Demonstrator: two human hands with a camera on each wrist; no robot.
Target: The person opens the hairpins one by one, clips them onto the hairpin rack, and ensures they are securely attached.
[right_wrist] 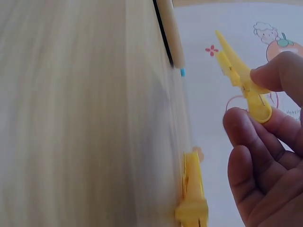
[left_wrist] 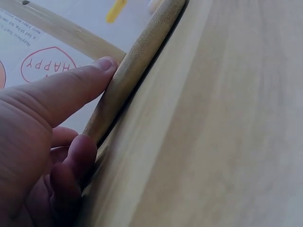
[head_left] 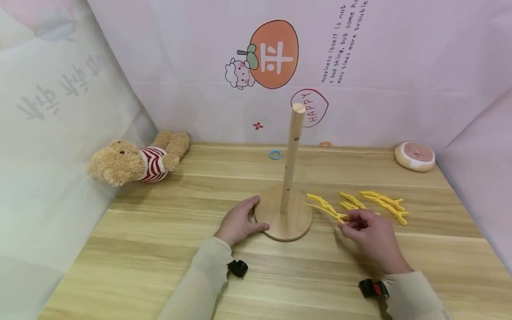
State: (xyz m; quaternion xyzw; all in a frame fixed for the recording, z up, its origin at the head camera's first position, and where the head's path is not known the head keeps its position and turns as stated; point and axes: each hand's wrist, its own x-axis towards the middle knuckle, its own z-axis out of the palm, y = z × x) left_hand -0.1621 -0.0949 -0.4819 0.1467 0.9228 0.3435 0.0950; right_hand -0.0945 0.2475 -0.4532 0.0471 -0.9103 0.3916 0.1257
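A wooden stand has a round base (head_left: 270, 218) and an upright post (head_left: 292, 155) with small holes along it. My left hand (head_left: 240, 222) grips the left edge of that base, thumb at the front and fingers round the far side; the left wrist view shows the thumb (left_wrist: 78, 85) against the rim. Right of the stand, my right hand (head_left: 374, 235) pinches a yellow plastic clip (head_left: 327, 209) by its handle end. The clip (right_wrist: 239, 71) has its long jaws spread and pointing away from the fingers. Several more yellow clips (head_left: 386, 204) lie on the table just beyond the right hand.
A blue ring (head_left: 275, 154) lies behind the stand. A teddy bear (head_left: 140, 162) in a striped top lies at the back left. At the back right sits a round cream-and-pink object (head_left: 415, 155). Printed cloth (head_left: 192, 66) walls the wooden table (head_left: 160, 258) at back and sides.
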